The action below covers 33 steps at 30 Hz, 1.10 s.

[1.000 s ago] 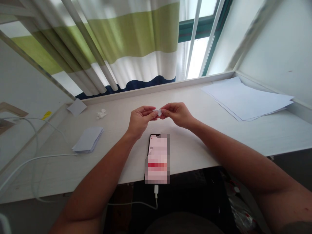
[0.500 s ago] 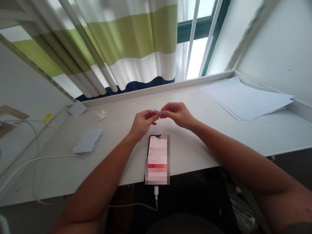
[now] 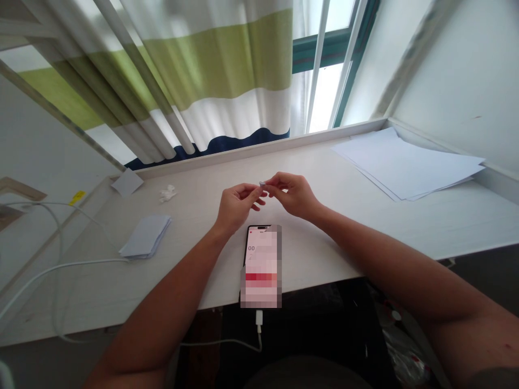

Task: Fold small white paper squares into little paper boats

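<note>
Between my fingertips, over the middle of the desk, is a small folded piece of white paper (image 3: 262,184). My left hand (image 3: 238,205) pinches it from the left with thumb and forefinger, its other fingers curled loosely below. From the right, my right hand (image 3: 295,193) grips the same paper with thumb and fingertips. Most of the paper is hidden by the fingers, so its folded shape cannot be made out. Just below the hands a phone (image 3: 252,237) lies at the desk's front edge, its screen partly blurred out.
A stack of small white paper sheets (image 3: 146,236) lies on the left of the white desk (image 3: 203,189). Behind it are a crumpled white scrap (image 3: 167,193) and a square paper (image 3: 127,182). Large white sheets (image 3: 401,165) rest at the right. A charging cable (image 3: 259,319) plugs into the phone.
The fingers have shifted on the paper, and less of it shows now. My left hand's lower fingers have spread a little.
</note>
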### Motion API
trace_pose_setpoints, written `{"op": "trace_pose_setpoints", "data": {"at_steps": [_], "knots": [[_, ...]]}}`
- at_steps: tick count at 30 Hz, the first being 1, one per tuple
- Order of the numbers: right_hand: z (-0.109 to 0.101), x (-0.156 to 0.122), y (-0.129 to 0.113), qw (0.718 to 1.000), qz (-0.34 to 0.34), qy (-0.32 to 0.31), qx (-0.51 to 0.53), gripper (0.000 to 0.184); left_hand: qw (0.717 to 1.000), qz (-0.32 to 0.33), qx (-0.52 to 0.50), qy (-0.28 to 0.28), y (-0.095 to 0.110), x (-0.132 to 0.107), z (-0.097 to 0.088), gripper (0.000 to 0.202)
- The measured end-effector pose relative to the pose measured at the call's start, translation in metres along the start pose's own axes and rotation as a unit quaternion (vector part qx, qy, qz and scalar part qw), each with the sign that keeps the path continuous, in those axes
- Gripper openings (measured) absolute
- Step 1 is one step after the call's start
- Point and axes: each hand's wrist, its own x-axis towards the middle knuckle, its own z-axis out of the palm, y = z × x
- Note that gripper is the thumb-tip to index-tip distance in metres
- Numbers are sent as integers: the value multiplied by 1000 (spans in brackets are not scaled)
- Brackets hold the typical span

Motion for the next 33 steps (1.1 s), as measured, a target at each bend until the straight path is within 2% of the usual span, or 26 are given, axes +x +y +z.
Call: {"op": "trace_pose_setpoints", "data": {"at_steps": [4,8,13,16,22,28,33], "knots": [[3,0,3,995,-70,-4,-69,30,999,18,-32,22,-2,-1,5,55],[1,0,4,990,-104,-23,-92,25,999,40,12,1,-4,0,3,57],[-4,0,5,989,-95,-31,-107,25,995,53,54,-57,-4,-1,-2,54],[-6,1,6,987,-95,-48,-118,22,993,58,77,-71,-1,-1,-3,47],[-7,0,7,988,-95,-60,-107,23,993,58,74,-64,3,-1,-5,43],[-8,1,6,996,-54,-58,-44,26,993,64,67,-76,0,2,-11,55],[-8,0,3,995,-51,-77,-36,26,994,71,64,-54,-4,3,-10,53]]}}
